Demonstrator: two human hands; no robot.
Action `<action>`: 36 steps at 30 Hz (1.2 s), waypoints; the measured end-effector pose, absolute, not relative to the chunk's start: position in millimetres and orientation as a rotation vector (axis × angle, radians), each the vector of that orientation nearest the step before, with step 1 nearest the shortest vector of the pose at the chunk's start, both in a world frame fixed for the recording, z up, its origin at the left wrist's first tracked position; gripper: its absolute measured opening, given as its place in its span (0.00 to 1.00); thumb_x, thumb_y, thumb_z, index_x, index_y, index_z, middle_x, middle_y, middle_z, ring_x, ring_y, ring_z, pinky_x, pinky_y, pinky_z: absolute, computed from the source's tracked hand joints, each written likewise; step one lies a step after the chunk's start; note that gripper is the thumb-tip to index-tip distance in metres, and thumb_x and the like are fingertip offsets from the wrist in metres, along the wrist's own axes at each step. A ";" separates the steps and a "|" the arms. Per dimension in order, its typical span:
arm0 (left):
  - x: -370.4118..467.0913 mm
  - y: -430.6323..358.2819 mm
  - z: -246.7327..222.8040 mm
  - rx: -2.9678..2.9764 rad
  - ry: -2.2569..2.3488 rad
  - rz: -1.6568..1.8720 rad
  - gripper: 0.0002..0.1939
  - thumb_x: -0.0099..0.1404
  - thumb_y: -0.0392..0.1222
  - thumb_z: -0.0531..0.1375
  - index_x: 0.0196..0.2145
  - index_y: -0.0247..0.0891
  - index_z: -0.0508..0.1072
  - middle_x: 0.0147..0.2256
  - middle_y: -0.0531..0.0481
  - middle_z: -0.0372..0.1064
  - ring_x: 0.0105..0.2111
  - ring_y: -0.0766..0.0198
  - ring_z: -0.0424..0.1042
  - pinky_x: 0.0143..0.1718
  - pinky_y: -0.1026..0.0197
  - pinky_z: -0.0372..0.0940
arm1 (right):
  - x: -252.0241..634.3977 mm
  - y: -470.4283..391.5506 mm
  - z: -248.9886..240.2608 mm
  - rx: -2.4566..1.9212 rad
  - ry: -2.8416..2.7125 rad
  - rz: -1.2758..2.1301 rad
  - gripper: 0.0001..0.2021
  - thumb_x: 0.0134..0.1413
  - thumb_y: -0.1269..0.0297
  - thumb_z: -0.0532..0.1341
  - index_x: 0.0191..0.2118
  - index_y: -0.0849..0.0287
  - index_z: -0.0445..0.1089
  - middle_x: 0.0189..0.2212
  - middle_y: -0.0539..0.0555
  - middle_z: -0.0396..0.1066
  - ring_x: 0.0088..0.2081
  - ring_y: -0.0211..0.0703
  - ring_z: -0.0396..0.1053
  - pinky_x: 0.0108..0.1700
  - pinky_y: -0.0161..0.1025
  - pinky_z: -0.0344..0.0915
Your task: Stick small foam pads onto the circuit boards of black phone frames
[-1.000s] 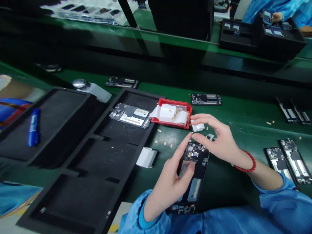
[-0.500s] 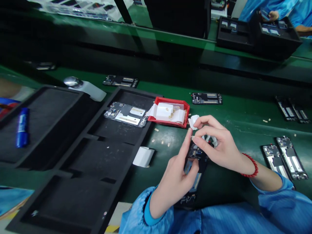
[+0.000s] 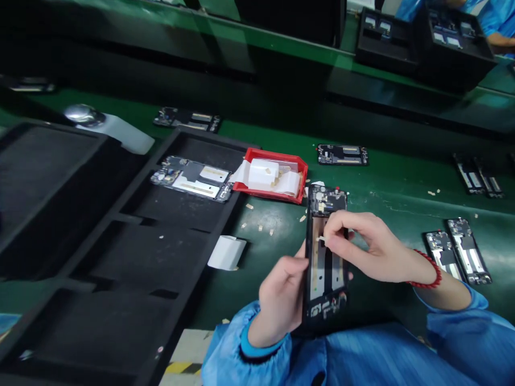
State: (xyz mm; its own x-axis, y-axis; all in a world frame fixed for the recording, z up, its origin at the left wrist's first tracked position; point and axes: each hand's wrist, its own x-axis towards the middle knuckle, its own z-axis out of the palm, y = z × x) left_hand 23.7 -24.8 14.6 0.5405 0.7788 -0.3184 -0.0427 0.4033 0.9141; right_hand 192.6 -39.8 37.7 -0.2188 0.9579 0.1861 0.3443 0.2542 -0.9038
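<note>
An opened phone frame (image 3: pixel 316 273) with circuit boards showing is held upright, long side toward the camera. My left hand (image 3: pixel 281 292) grips its left edge and lower back, with fingertips visible at the right side. Over the middle of the frame, my right hand (image 3: pixel 360 244) pinches a small pale piece (image 3: pixel 322 238) between thumb and fingertips. A red bracelet (image 3: pixel 432 268) circles the right wrist. Just beyond the phone frame lies a red tray (image 3: pixel 303 179) with white strips (image 3: pixel 261 174) and small tan bits in it.
A black compartment tray (image 3: pixel 201 257) on the left holds another phone frame (image 3: pixel 193 179). A folded white paper (image 3: pixel 227 253), a white bottle (image 3: pixel 126 131) and small tan bits lie nearby. More phone frames (image 3: pixel 469 249) are at right. A co-worker's blue sleeve (image 3: pixel 493 21) shows top right.
The phone frame has come up off the table, tilted toward the camera. My left hand has wrapped around its side. My right hand has moved to its middle, pinching the pale piece.
</note>
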 end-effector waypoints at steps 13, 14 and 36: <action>19.9 -42.1 10.1 1.079 0.749 0.724 0.28 0.74 0.52 0.49 0.67 0.42 0.66 0.67 0.52 0.64 0.72 0.47 0.53 0.73 0.46 0.50 | 195.4 -40.4 59.7 -1.081 -1.894 0.825 0.10 0.64 0.74 0.58 0.31 0.57 0.64 0.26 0.48 0.68 0.30 0.35 0.65 0.33 0.34 0.65; 19.6 -41.6 10.7 1.100 0.750 0.712 0.28 0.73 0.52 0.50 0.67 0.43 0.66 0.67 0.52 0.65 0.72 0.47 0.54 0.73 0.46 0.52 | 195.6 -40.6 59.7 -1.079 -1.901 0.824 0.10 0.64 0.74 0.58 0.31 0.57 0.65 0.26 0.48 0.68 0.30 0.35 0.65 0.33 0.34 0.65; 23.6 -37.0 18.6 1.068 0.750 0.741 0.26 0.73 0.50 0.53 0.65 0.45 0.68 0.65 0.52 0.67 0.70 0.46 0.58 0.71 0.48 0.57 | 196.7 -38.8 61.9 -1.123 -1.928 0.819 0.09 0.66 0.71 0.59 0.32 0.57 0.68 0.27 0.49 0.72 0.30 0.36 0.68 0.33 0.34 0.67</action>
State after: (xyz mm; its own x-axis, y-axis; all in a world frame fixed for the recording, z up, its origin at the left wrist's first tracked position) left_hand 23.6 -37.0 18.6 0.5406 0.8235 -0.1719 -0.1619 0.3023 0.9394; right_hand 196.7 -38.8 61.9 -0.3371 0.8985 0.2812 0.4213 0.4111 -0.8084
